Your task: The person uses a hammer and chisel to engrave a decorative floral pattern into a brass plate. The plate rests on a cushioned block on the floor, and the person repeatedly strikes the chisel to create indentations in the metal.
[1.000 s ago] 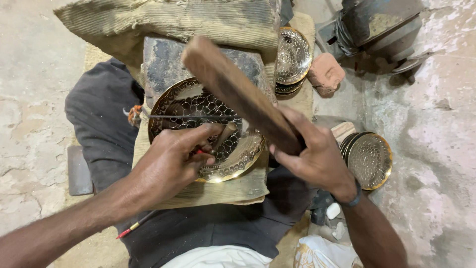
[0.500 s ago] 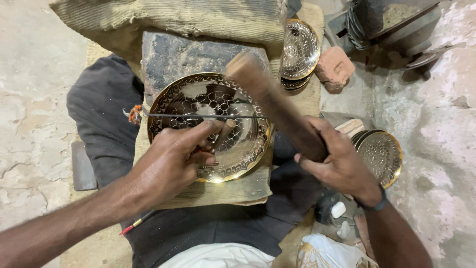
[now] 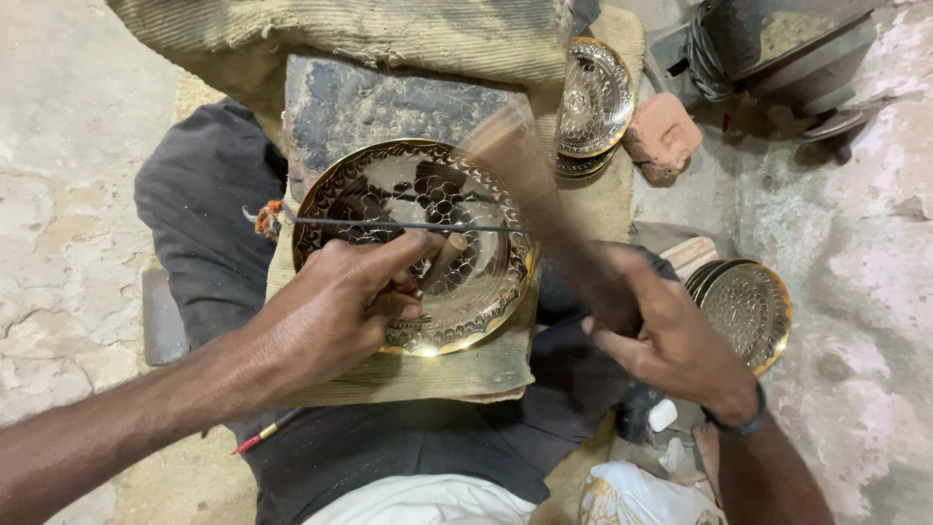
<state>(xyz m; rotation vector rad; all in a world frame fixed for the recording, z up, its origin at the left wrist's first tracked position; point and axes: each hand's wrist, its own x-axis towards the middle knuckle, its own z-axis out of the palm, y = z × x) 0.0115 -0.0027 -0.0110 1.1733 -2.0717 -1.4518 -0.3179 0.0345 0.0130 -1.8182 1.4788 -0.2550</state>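
Chasing the pattern into the brass plate (image 3: 413, 243) seems to be the step in hand. The plate lies at centre frame on folded burlap (image 3: 437, 374) over the lap. The left hand (image 3: 335, 311) pinches a small punch (image 3: 445, 261) against its inner face. The right hand (image 3: 671, 340) is clenched round a blurred wooden mallet (image 3: 530, 180), centre right. A clean strike calls for a steady punch.

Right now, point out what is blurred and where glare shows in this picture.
Head view: the long brown wooden mallet in the right hand is smeared by motion blur, half see-through; the round gold engraved metal plate is sharp, with bright glare on its lower rim; the left hand, pinching a small wooden-handled punch, is crisp; lighting is soft, shadows faint.
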